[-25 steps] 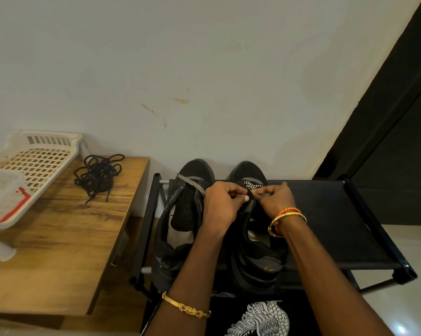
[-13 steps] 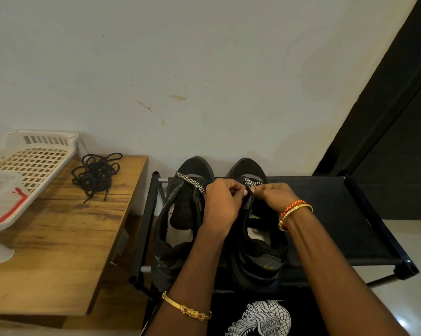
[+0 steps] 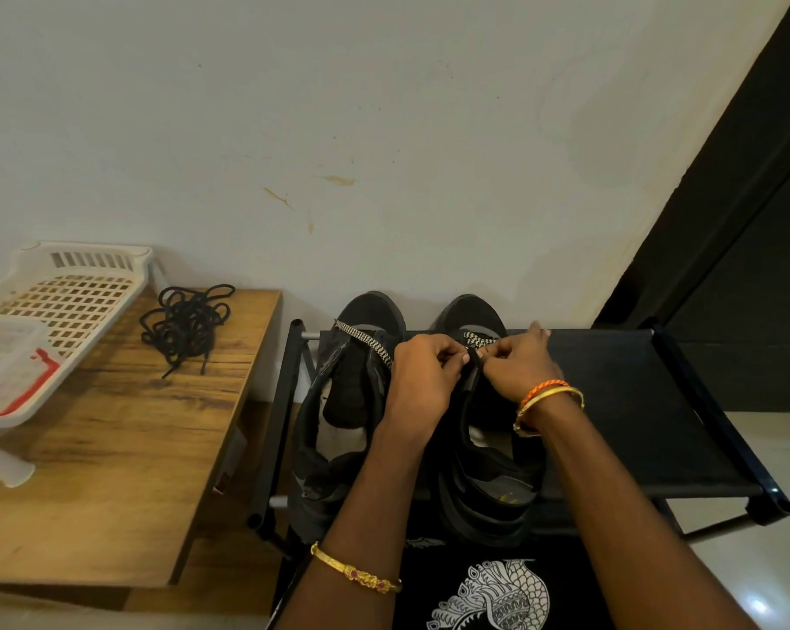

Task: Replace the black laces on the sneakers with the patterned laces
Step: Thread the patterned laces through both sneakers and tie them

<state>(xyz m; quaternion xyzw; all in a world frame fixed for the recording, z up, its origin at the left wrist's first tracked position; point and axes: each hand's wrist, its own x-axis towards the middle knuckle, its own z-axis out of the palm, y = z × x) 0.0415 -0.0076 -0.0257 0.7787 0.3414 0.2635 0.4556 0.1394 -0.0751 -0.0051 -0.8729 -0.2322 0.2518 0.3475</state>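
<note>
Two black sneakers stand side by side on a black rack, toes to the wall. The left sneaker (image 3: 338, 416) has a black-and-white patterned lace (image 3: 361, 338) across its front eyelets. Over the right sneaker (image 3: 488, 484), my left hand (image 3: 422, 379) and my right hand (image 3: 520, 363) meet, both pinching the patterned lace (image 3: 475, 338) near its front eyelets. My fingers hide the pinched part of the lace. The removed black laces (image 3: 186, 322) lie in a loose pile on the wooden table.
The black fabric shoe rack (image 3: 634, 402) stands against the white wall. Left of it is a wooden table (image 3: 111, 470) carrying a white plastic basket (image 3: 66, 302) and a clear container with a red handle (image 3: 7, 370). A dark door frame rises at right.
My right hand has slid slightly left and forward on the right sneaker's lace, fingers now raised at the toe. My left hand stays pinched in place. The view shifted a little.
</note>
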